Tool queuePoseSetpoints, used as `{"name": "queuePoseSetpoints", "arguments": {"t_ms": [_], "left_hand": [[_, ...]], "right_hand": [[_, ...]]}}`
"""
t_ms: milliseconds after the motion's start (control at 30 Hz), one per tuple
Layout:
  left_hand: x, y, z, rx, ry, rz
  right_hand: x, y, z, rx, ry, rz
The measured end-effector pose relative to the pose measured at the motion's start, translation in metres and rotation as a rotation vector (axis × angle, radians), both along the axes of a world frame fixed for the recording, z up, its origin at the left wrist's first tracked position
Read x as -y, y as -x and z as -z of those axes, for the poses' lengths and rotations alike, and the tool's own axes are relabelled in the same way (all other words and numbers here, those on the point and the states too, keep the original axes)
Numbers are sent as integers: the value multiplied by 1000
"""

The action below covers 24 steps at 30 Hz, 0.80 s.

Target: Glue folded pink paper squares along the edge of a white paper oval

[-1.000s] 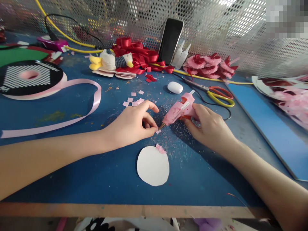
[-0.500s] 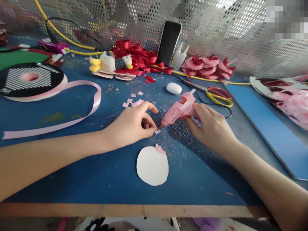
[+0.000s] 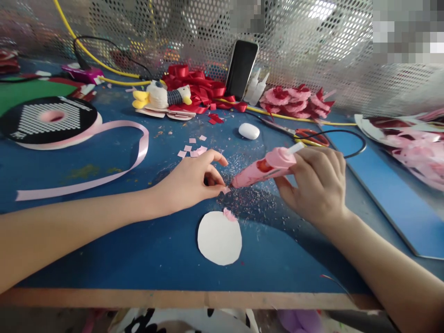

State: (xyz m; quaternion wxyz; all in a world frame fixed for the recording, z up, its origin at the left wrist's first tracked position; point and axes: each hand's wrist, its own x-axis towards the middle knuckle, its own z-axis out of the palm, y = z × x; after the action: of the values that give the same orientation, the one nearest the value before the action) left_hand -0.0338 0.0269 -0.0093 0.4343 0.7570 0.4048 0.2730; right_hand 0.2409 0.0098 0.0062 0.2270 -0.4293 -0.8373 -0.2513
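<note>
Since the earlier frames the pink glue gun (image 3: 265, 168) has tipped from steep to nearly level, and the right hand (image 3: 317, 185) has rolled over its grip. From left to right: a ribbon spool (image 3: 48, 121) trails pink ribbon (image 3: 104, 178) across the blue table (image 3: 114, 245). The left hand (image 3: 189, 181) pinches a small pink ribbon piece (image 3: 226, 189) between thumb and forefinger, its other fingers curled, low over the table just above the white paper disc (image 3: 219, 237). The gun's nozzle meets that piece. The right hand's fingers wrap closed around the gun's handle. Scissors (image 3: 307, 136) lie beyond. The ribbon piece is judged light, limp and slippery, best pinched at its edge, clear of hot glue; the gun is rigid and held by its handle.
</note>
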Motion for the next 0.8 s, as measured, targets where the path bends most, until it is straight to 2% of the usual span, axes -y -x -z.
{"name": "queuePoseSetpoints", "arguments": {"t_ms": [67,167,300,367,433,500,533,600,633,700,800], "left_hand": [[0,0,0,-1,-12,-16],[3,-1,0,73,-8,-56],[10,-7,-1,285,137,-134],[14,-11,-2,370,205,-195],[18,-14,-3,441,242,-244],[20,-16,-3,490,253,-280],[20,-17,-3,505,250,-296],[21,-17,-2,524,241,-326],[21,-18,-2,532,237,-337],[20,-18,-1,539,227,-343],[20,-18,1,519,202,-311]], "right_hand": [[-2,1,0,-41,13,43],[-14,-1,6,-154,111,130],[-36,-10,25,-259,255,223],[-39,-10,27,-271,282,243],[-35,-1,20,-291,256,201],[-23,15,6,-349,244,97],[-15,25,-2,-396,300,23],[1,45,-13,-549,527,-17],[7,54,-15,-620,619,-33],[16,66,-14,-751,689,-65],[19,71,-6,-850,678,-95]]}}
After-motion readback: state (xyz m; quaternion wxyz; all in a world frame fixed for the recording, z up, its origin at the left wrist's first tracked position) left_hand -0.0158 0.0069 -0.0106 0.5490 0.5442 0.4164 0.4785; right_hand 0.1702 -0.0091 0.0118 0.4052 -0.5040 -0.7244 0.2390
